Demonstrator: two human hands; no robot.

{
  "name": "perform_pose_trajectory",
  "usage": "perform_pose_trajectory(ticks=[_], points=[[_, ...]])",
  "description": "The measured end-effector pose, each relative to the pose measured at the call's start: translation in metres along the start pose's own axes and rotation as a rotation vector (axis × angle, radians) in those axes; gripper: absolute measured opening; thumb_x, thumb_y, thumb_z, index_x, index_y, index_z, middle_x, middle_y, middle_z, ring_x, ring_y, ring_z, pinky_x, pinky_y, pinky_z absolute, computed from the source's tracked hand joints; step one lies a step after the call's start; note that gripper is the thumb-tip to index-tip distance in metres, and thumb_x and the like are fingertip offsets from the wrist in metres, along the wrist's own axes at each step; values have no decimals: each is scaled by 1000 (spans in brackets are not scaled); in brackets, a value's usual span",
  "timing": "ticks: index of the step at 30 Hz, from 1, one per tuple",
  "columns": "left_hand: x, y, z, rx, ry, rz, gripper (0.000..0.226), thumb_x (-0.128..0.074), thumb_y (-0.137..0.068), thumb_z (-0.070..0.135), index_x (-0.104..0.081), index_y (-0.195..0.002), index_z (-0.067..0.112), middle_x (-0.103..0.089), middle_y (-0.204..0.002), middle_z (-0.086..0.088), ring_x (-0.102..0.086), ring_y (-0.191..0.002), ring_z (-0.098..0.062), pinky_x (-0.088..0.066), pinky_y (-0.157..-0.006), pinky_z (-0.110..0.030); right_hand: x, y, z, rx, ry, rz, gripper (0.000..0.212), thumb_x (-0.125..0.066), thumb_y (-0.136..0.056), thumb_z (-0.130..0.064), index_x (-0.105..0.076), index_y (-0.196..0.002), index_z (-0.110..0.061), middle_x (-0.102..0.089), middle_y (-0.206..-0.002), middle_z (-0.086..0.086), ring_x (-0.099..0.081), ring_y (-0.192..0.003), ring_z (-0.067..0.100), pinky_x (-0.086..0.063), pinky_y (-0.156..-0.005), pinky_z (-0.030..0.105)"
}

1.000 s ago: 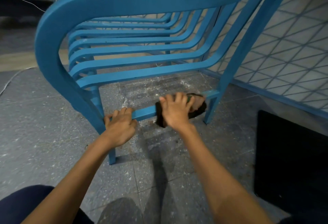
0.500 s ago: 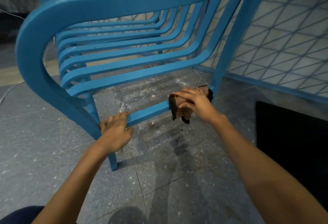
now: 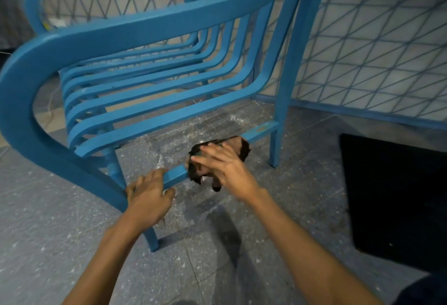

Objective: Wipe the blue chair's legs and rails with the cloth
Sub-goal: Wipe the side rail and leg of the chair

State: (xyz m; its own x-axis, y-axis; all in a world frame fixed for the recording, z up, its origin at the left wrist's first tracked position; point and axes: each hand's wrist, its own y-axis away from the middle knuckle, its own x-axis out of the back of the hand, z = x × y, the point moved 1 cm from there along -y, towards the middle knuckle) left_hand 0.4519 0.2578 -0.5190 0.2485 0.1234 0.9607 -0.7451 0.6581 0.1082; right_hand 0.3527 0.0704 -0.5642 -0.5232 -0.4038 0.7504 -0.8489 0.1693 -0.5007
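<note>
The blue chair (image 3: 150,26) with slatted seat stands in front of me on a grey speckled floor. Its low side rail (image 3: 262,129) runs between the near front leg (image 3: 151,239) and the far leg (image 3: 275,150). My right hand (image 3: 225,169) presses a dark brown cloth (image 3: 238,147) around the middle of that rail, fingers spread over it. My left hand (image 3: 150,196) grips the rail's near end where it meets the front leg. The rail's middle is hidden under the cloth.
A black mat (image 3: 396,198) lies on the floor to the right. Behind the chair stands a wall with a blue diamond lattice (image 3: 375,46) and a blue base strip. White dust and scratches mark the floor (image 3: 217,121) under the seat.
My right hand with the cloth slid toward the far leg, then came back toward the rail's middle. The left hand kept its grip. The view shifted closer and right.
</note>
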Motion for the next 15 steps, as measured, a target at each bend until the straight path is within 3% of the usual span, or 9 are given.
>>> perform_pose_trajectory(ticks=[3,5,8,10,12,15], points=[[3,-2,-2,-8,0,-7,42,-38,-97,45,-42,-133,23,-53,-122,-1,-47,-112,-23,-29,-97,-41,28,5,41,-180,2,49,55,-66,-83,0,-57,-131,-24,-51,-142,5,-42,-135,23,-23,-116,52],[12,-10,1,-18,47,-49,52,-26,-93,59,-54,-117,22,-59,-104,0,-55,-95,-22,-40,-88,-39,42,6,59,-273,8,93,54,-68,-81,1,-59,-130,-22,-54,-139,8,-45,-132,28,-30,-110,57],[23,-32,24,-104,68,-99,64,-15,-91,63,-59,-108,21,-63,-102,-5,-57,-89,-21,-44,-81,-36,38,4,43,-392,-21,88,45,-65,-87,-8,-59,-130,-21,-50,-142,9,-39,-137,28,-23,-117,49],[22,-54,47,-162,65,-115,61,-17,-95,59,-59,-117,21,-63,-117,-10,-57,-100,-25,-43,-84,-36,23,11,16,-342,-10,36,42,-59,-92,-16,-56,-133,-24,-46,-146,7,-35,-139,27,-20,-117,40],[15,-71,69,-196,100,-141,60,-19,-96,58,-59,-124,24,-61,-126,-12,-56,-115,-30,-42,-94,-39,11,15,-4,-214,91,-32,40,-48,-93,-25,-56,-132,-24,-50,-143,6,-43,-132,29,-31,-110,41],[5,-83,82,-176,148,-138,66,-14,-94,63,-64,-116,26,-65,-118,-11,-57,-114,-31,-43,-97,-40,19,-1,-2,-176,254,-73,44,-34,-90,-34,-59,-124,-21,-57,-133,4,-52,-114,28,-41,-99,44]])
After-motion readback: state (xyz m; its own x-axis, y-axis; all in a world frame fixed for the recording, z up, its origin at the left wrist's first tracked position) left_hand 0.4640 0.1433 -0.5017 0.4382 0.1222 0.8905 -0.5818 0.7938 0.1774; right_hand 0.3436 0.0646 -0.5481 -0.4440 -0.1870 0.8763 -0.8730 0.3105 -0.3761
